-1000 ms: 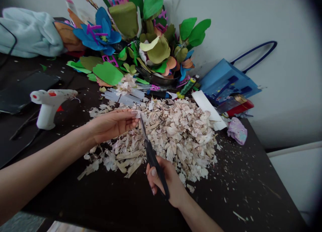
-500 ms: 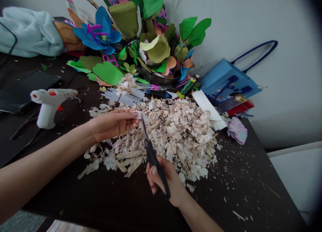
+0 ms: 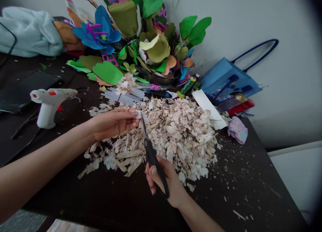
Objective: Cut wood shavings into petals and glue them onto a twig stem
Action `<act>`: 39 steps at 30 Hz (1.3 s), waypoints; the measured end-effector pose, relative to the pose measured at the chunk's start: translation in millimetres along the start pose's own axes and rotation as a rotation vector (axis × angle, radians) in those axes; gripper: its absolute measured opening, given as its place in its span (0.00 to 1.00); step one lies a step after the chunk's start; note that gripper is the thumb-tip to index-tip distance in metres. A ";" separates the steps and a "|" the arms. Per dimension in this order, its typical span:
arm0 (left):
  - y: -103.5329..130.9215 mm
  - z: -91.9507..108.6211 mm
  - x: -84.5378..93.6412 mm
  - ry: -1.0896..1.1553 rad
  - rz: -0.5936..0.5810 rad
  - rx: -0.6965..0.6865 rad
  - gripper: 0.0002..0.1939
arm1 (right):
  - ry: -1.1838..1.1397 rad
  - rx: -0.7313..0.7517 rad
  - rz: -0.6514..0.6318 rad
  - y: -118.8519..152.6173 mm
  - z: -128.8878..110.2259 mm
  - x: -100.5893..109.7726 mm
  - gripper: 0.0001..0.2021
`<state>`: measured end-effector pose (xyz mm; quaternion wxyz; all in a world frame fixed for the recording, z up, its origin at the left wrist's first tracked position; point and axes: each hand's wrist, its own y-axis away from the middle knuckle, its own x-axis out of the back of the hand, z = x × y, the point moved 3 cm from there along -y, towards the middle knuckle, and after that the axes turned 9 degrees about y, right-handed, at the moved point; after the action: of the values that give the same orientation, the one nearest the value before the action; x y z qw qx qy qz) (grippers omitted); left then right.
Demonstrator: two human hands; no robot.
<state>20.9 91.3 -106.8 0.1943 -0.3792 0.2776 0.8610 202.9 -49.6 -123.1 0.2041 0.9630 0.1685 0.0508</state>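
Between thumb and fingertips, my left hand [image 3: 113,124] pinches a small pale scrap of paper [image 3: 138,114]. Black-handled scissors [image 3: 151,154] are in my right hand [image 3: 167,181], fingers wrapped through the handles. Their blades look nearly closed, and the tips reach up to the scrap's right edge. Whether the blades have paper between them I cannot tell. Under and around both hands spreads a broad heap of torn, off-white and brownish paper pieces [image 3: 186,134].
A white glue gun [image 3: 47,106] stands at left on the dark table [image 3: 113,198]. Behind the heap are glue sticks [image 3: 124,97], a green thread spool [image 3: 187,87] and felt flowers [image 3: 158,50]. A blue bag [image 3: 223,77] and a crumpled lilac cloth [image 3: 237,130] lie to the right.
Almost nothing differs. The scissors and my right hand have shifted very slightly, while my left hand keeps its pinch on the scrap in the same place.
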 end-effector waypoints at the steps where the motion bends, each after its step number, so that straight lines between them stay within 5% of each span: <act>1: -0.4 0.6 1.0 0.000 -0.010 0.001 0.04 | 0.003 -0.002 -0.001 0.2 0.5 0.0 0.31; 39: 0.9 13.0 5.8 -0.185 -0.108 0.017 0.06 | 0.030 0.007 -0.021 1.5 -0.7 0.6 0.30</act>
<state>9.6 99.4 -103.7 0.2687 -0.3107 0.2450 0.8782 203.8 -50.4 -121.8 0.1985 0.9610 0.1818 0.0627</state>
